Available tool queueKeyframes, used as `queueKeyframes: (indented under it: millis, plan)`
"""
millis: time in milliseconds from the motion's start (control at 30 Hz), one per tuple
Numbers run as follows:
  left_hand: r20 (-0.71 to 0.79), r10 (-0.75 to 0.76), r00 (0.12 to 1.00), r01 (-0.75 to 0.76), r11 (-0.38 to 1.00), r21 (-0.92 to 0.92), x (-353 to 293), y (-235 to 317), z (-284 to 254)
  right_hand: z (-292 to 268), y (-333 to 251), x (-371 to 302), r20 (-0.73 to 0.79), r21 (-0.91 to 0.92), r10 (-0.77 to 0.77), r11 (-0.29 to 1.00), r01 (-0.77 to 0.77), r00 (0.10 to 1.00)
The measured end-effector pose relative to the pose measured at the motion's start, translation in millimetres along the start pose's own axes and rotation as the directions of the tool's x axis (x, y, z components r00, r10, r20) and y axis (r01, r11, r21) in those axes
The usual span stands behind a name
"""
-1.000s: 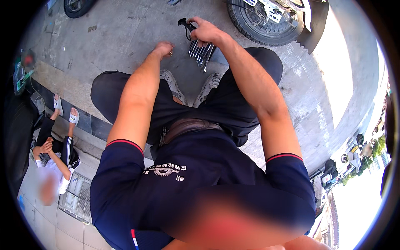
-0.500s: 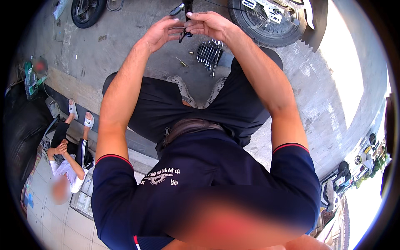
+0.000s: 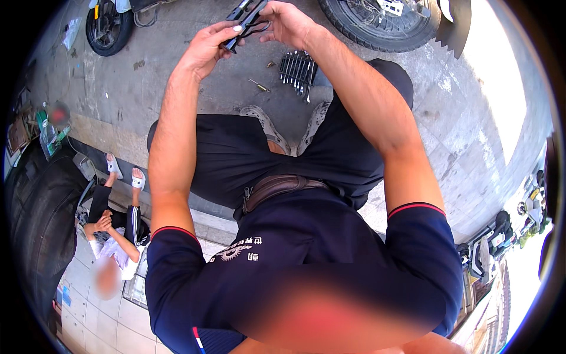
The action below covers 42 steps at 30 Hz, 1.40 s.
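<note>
Both hands [image 3: 203, 52] outstretched | black object [image 3: 250, 20] between them | right elbow [image 3: 396, 144] bent

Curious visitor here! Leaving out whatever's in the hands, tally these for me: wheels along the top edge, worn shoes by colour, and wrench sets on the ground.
Round black-tyred wheels: 2
Grey patterned clogs: 2
White open-toed slippers: 2
Set of slim silver metal wrenches: 1
Total: 7

A person's left hand [image 3: 207, 49] grips a slim black object [image 3: 250, 21], right hand [image 3: 290, 25] beside it; nearer, wrenches [image 3: 295, 68] lie on grey ground [image 3: 171, 85], a wheel [image 3: 377, 34] far right.
</note>
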State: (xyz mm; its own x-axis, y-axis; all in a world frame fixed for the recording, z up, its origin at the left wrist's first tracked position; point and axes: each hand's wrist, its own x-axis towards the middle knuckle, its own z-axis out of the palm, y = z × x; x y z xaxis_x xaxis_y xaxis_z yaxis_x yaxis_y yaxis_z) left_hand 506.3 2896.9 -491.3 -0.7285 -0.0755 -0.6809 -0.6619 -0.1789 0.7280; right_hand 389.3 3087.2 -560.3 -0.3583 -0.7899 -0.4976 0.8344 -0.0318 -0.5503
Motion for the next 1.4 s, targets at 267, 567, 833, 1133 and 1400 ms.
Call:
queueKeyframes:
  millis: [267, 567, 833, 1133, 1400]
  plan:
    - [-0.262, -0.079, 0.962, 0.095, 0.994, 0.047, 21, 17, -6, -31, 3, 42, -0.143, 0.182, 0.075, 0.982, -0.048, 0.987]
    - [-0.098, 0.265, 0.959, -0.163, 0.802, 0.574, 10, 3, -12, -28, 16, 70, -0.110, 0.219, 0.026, 0.976, -0.001, 0.994]
    - [-0.103, 0.291, 0.951, -0.135, 0.693, 0.708, 18, -10, -7, -29, 15, 79, -0.157, 0.208, 0.036, 0.978, -0.003, 0.987]
    - [-0.112, 0.333, 0.936, -0.148, 0.665, 0.732, 14, -7, -4, -28, 23, 85, -0.120, 0.196, -0.031, 0.979, 0.054, 0.992]
    - [-0.135, -0.093, 0.986, 0.161, 0.389, 0.907, 4, 12, -10, -28, 18, 72, -0.172, 0.188, -0.005, 0.981, 0.038, 0.985]
